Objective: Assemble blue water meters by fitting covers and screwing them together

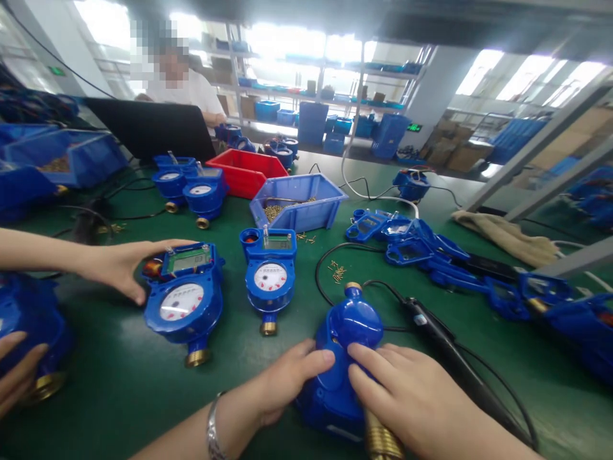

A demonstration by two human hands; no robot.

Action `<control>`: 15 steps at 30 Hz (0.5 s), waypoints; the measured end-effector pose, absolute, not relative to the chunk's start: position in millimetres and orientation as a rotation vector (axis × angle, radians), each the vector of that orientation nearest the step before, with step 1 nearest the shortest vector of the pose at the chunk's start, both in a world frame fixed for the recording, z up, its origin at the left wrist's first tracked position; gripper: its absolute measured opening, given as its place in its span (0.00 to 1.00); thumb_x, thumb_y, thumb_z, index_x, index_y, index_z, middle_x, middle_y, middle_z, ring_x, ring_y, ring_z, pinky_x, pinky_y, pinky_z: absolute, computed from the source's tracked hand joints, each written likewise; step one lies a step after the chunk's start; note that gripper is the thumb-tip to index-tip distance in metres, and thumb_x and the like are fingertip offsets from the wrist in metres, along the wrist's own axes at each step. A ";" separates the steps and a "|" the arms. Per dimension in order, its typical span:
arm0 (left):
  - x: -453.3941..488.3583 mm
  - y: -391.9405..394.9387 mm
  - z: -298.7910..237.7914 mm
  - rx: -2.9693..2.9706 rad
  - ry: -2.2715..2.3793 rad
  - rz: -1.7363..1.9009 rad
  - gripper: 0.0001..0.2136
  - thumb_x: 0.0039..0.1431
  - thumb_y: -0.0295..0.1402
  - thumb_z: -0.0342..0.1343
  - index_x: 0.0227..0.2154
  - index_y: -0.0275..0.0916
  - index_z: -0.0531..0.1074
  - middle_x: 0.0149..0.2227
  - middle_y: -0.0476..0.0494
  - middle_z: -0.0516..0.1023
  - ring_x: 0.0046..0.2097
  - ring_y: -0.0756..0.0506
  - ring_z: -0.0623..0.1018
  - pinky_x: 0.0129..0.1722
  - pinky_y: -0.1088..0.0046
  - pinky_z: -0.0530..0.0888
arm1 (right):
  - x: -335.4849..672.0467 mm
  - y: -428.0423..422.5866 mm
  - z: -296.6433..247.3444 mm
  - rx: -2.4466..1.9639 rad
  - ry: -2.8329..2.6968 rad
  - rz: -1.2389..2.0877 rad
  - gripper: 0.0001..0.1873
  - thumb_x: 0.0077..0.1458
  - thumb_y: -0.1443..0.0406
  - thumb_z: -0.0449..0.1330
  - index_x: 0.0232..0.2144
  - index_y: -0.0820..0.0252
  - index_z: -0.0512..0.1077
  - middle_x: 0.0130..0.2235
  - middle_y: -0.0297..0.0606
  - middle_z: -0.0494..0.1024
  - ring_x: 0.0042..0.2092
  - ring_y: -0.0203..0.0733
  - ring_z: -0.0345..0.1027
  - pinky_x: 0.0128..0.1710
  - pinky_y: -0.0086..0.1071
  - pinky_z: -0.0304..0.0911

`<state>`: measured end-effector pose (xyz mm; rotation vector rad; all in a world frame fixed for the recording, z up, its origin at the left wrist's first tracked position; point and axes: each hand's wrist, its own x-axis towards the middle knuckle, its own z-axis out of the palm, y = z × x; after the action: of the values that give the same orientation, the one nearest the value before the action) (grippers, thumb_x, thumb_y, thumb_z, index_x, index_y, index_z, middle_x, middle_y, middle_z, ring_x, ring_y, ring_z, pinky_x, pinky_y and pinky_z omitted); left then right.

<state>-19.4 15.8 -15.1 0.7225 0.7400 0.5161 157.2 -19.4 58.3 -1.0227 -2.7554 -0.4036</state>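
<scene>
A blue water meter (pixel 342 377) with a closed round lid lies near the front edge of the green bench, its brass end pointing away. Against its left side rests my left hand (pixel 285 377), thumb on top, a silver bracelet at the wrist. My right hand (pixel 405 380) grips the meter's right side, fingers bent over the casing. A threaded brass piece (pixel 382 437) shows beneath that hand. Ahead stands an uncovered water meter (pixel 268 275) with a white dial and small display. To the right lies a black electric screwdriver (pixel 445 351) with a cable.
A co-worker's hand (pixel 115 265) touches another open meter (pixel 184 303) at left; more fingers (pixel 16 364) rest on a meter there. Small brass screws (pixel 338 273) lie loose near a blue bin (pixel 306 220). Blue covers (pixel 412 246) pile at right. A person (pixel 191 89) sits behind a black screen.
</scene>
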 end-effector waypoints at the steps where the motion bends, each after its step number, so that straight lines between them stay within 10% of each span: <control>1: -20.2 16.0 -16.3 0.718 0.742 0.516 0.19 0.47 0.43 0.60 0.38 0.33 0.72 0.39 0.38 0.79 0.45 0.37 0.75 0.48 0.59 0.67 | 155.4 -19.1 59.9 -1.050 -2.768 -0.388 0.11 0.53 0.74 0.48 0.30 0.62 0.70 0.34 0.45 0.78 0.25 0.41 0.70 0.25 0.35 0.65; 15: -24.1 13.7 -13.7 0.700 0.695 0.471 0.22 0.53 0.42 0.57 0.48 0.36 0.67 0.46 0.40 0.77 0.48 0.41 0.74 0.51 0.62 0.66 | 157.9 -14.5 71.8 -1.239 -2.781 -0.193 0.12 0.59 0.70 0.46 0.33 0.63 0.70 0.37 0.46 0.75 0.30 0.42 0.69 0.25 0.33 0.62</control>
<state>-24.1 13.7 -13.7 0.6998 0.6948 0.4706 157.9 -14.5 71.8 -1.2390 -2.7813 -0.1927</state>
